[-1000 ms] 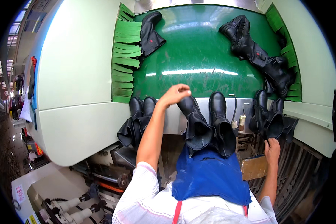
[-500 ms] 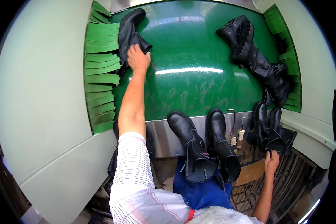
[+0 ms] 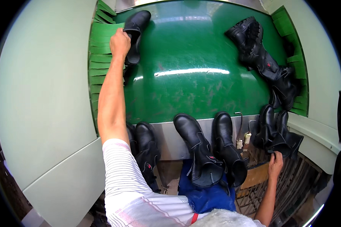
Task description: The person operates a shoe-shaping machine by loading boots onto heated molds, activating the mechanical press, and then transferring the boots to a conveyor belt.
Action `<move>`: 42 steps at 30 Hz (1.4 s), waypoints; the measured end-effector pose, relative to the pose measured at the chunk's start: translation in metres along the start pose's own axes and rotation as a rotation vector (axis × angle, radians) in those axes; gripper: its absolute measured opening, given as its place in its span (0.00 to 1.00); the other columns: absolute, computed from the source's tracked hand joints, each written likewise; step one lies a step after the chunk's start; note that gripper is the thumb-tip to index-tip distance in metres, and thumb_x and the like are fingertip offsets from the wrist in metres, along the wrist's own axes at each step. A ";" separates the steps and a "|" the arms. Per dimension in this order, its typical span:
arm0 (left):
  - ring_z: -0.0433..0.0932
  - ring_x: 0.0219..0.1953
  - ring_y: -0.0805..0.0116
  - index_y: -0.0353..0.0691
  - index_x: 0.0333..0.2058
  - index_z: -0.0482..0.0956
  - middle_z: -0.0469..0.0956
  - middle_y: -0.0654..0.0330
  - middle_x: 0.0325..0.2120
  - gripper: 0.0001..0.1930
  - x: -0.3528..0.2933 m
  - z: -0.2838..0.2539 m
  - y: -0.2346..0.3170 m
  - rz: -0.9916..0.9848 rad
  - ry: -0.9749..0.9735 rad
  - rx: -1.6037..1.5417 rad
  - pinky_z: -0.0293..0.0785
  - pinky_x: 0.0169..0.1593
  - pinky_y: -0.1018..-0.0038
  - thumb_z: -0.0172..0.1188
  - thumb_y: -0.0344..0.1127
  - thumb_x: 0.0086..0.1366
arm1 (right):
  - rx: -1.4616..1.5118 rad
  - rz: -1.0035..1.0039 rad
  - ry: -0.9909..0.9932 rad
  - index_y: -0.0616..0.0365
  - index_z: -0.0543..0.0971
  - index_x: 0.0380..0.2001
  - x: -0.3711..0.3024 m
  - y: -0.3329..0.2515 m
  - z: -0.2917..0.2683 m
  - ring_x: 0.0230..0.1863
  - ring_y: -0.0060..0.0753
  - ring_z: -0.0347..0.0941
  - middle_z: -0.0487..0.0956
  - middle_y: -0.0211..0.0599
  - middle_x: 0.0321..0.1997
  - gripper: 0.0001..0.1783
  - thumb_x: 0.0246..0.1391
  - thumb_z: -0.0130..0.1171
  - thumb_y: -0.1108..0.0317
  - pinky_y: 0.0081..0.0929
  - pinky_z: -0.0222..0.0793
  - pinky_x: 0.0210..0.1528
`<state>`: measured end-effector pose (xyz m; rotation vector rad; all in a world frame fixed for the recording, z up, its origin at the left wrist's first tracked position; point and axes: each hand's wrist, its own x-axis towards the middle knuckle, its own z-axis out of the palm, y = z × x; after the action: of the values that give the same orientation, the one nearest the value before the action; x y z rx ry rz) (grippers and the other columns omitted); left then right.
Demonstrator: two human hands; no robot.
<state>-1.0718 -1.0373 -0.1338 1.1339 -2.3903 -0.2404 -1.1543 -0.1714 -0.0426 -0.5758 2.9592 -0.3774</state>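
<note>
My left hand (image 3: 120, 43) reaches to the far left of a green belt surface and is closed on the shaft edge of a black boot (image 3: 139, 22). The boot's toe points away from me and its open top faces up toward me. At the lower right my right hand (image 3: 276, 164) pinches the upper rim of a black boot (image 3: 267, 123), one of a pair side by side with toes pointing away. Its fingertips are partly hidden behind the boot's rim.
More black boots (image 3: 195, 142) stand along the metal edge (image 3: 166, 138) in front of me, others by my left arm (image 3: 147, 140). A pile of black boots (image 3: 259, 56) lies at the belt's right. Green strip curtains (image 3: 102, 39) hang both sides. Bent metal hooks (image 3: 240, 128) rise near the edge.
My left hand has shifted left and away from me. The boot there has turned, so its opening now shows. My right hand keeps its hold on the boot's rim.
</note>
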 end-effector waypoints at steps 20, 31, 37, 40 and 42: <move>0.84 0.34 0.41 0.32 0.33 0.84 0.84 0.43 0.27 0.14 -0.205 -0.189 0.111 -0.163 -0.587 -0.400 0.78 0.41 0.54 0.67 0.41 0.66 | 0.111 -0.167 -0.019 0.67 0.80 0.43 0.014 0.039 0.002 0.41 0.56 0.78 0.80 0.51 0.40 0.07 0.66 0.61 0.74 0.39 0.74 0.48; 0.65 0.24 0.83 0.32 0.30 0.75 0.68 0.69 0.19 0.13 -0.346 -0.245 0.112 -0.660 -0.258 -0.860 0.64 0.28 0.73 0.65 0.34 0.72 | 0.119 -0.157 -0.043 0.66 0.81 0.43 0.012 0.041 0.008 0.42 0.54 0.79 0.80 0.50 0.42 0.08 0.65 0.62 0.72 0.37 0.74 0.47; 0.68 0.22 0.79 0.31 0.31 0.78 0.73 0.62 0.18 0.13 -0.408 -0.237 0.120 -0.624 -0.224 -0.746 0.68 0.29 0.71 0.66 0.34 0.71 | 0.088 -0.175 -0.063 0.66 0.81 0.40 0.012 0.033 0.000 0.42 0.54 0.79 0.81 0.50 0.41 0.08 0.64 0.64 0.71 0.37 0.74 0.48; 0.76 0.22 0.68 0.31 0.34 0.78 0.78 0.54 0.20 0.13 -0.452 -0.225 0.133 -0.662 -0.156 -0.654 0.72 0.31 0.65 0.65 0.37 0.72 | 0.116 -0.202 -0.049 0.66 0.82 0.39 0.009 0.031 -0.006 0.44 0.53 0.81 0.83 0.48 0.42 0.08 0.61 0.67 0.72 0.37 0.75 0.50; 0.79 0.25 0.66 0.32 0.38 0.79 0.80 0.52 0.22 0.12 -0.475 -0.223 0.142 -0.698 -0.093 -0.609 0.75 0.35 0.65 0.65 0.38 0.72 | 0.153 -0.246 -0.005 0.66 0.82 0.39 0.002 0.043 -0.006 0.46 0.52 0.81 0.83 0.48 0.43 0.08 0.59 0.69 0.73 0.38 0.75 0.52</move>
<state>-0.8015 -0.5720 -0.0552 1.5914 -1.6886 -1.1724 -1.1720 -0.1319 -0.0480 -0.9213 2.8263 -0.6170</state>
